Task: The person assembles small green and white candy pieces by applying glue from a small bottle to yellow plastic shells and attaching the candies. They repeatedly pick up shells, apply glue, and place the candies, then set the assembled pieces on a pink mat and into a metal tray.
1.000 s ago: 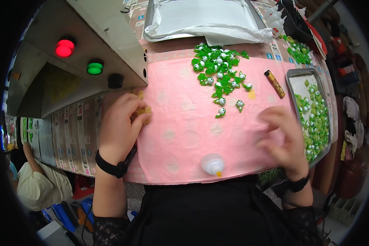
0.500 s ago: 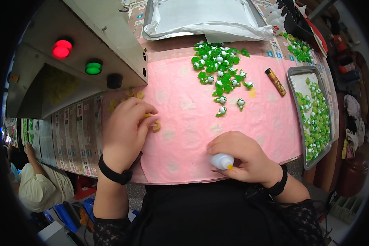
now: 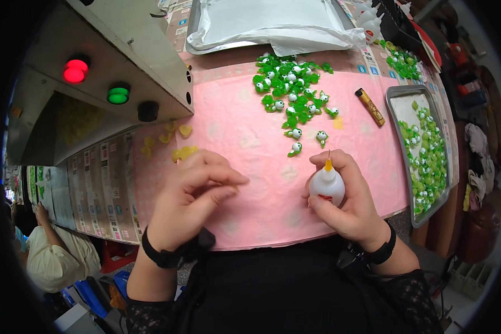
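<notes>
My left hand (image 3: 197, 195) is over the left part of the pink sheet (image 3: 273, 211), thumb and forefinger pinched together. Between their tips a sliver of a small yellow piece shows, mostly hidden. Behind that hand lie several yellow translucent pieces (image 3: 185, 153), some shaped like little cups. In my right hand (image 3: 353, 203) is a white squeeze bottle (image 3: 327, 188) with a yellow cap and a thin needle tip pointing up and away. Beyond the bottle, small green figures with white, eyed heads (image 3: 291, 83) form a pile; a few (image 3: 322, 137) sit apart at its near side.
A grey machine (image 3: 145, 50) with red and green lights stands at left. At the back is a paper-lined tray (image 3: 261, 25). A lighter (image 3: 369, 107) lies right of the pile, near a metal tray (image 3: 394, 111) of green figures. Another person (image 3: 58, 250) sits far left.
My left hand has moved right, away from the yellow pieces, with a small one pinched. My right hand has lifted the bottle and turned its tip from toward me to pointing up and away.
</notes>
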Demonstrator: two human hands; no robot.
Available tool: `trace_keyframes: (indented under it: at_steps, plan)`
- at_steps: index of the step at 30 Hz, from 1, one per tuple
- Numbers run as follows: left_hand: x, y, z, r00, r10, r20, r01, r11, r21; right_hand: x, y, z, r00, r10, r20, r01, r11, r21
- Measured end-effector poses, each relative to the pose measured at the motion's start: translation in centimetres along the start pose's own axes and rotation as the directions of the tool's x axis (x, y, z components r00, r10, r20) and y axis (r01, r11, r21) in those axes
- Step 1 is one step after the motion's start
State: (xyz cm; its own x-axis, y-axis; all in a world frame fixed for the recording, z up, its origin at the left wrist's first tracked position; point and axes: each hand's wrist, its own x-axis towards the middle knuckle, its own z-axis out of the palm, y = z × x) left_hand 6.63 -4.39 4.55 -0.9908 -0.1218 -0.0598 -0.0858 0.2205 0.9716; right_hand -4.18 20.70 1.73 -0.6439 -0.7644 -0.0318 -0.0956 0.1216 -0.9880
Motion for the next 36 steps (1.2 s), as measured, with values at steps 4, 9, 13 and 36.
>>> trace_keyframes:
  at_steps: [4, 9, 13, 36]
  plan:
    - [-0.6, -0.4, 2.6, 0.987, -0.135, 0.085, 0.159, 0.872, -0.462, 0.4, -0.8, 0.1, 0.995, 0.032, -0.092, -0.024, 0.997, 0.078]
    - [-0.5, -1.6, 4.2, 0.963, -0.246, 0.110, 0.263, 0.772, -0.578, 0.1, -1.2, -0.4, 0.970, -0.042, -0.241, 0.089, 0.978, 0.186]
    - [-0.5, -2.0, 5.0, 0.919, -0.360, 0.160, 0.349, 0.554, -0.756, 0.0, -0.9, -1.6, 0.936, -0.141, -0.323, 0.190, 0.974, 0.126]
    - [-1.6, -5.1, 5.9, 0.942, -0.141, 0.304, 0.319, 0.097, -0.943, 0.5, -3.0, -0.2, 0.848, -0.499, -0.181, 0.438, 0.851, -0.291]
